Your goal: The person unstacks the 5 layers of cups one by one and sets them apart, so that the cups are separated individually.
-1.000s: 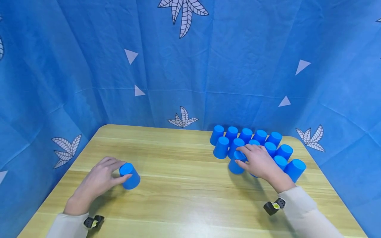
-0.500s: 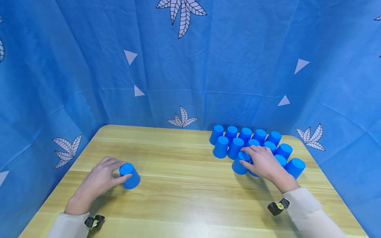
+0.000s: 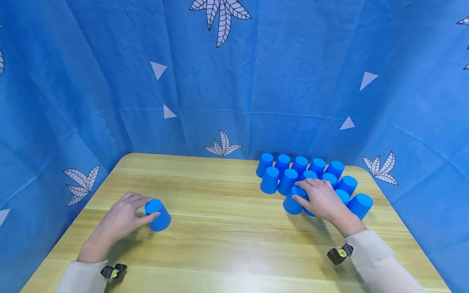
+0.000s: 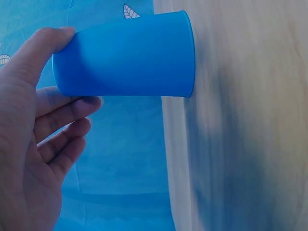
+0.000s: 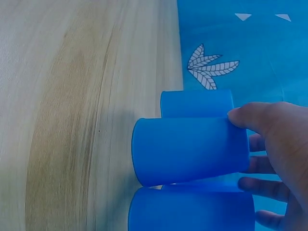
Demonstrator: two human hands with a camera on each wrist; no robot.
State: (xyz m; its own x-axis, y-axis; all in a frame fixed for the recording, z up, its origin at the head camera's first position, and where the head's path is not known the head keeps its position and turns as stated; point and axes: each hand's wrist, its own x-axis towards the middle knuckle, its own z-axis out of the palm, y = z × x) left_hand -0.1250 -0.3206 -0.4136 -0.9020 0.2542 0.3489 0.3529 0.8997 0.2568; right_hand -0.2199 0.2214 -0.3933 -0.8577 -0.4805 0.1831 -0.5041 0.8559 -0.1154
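On the left of the table, my left hand point(image 3: 117, 221) pinches an upside-down blue plastic cup point(image 3: 160, 220) near its closed end, thumb on one side and fingers on the other. The left wrist view shows that cup point(image 4: 125, 57) with its rim at the wooden surface. My right hand point(image 3: 324, 199) holds another upturned blue cup point(image 3: 291, 203) by its top, at the front left of a group of like cups. In the right wrist view the thumb lies on this cup point(image 5: 187, 151), and a neighbouring cup point(image 5: 192, 214) stands close beside it. My right hand partly hides cups behind it.
Several more upturned blue cups point(image 3: 269, 181) stand in rows at the back right of the wooden table point(image 3: 220, 244). One cup point(image 3: 360, 206) marks the group's right front end. A blue patterned curtain point(image 3: 220, 81) hangs behind and beside the table.
My right hand has shifted slightly right with its cup, toward the neighbouring cup, and since then has stayed almost still. My left hand and its cup have not visibly moved on the table.
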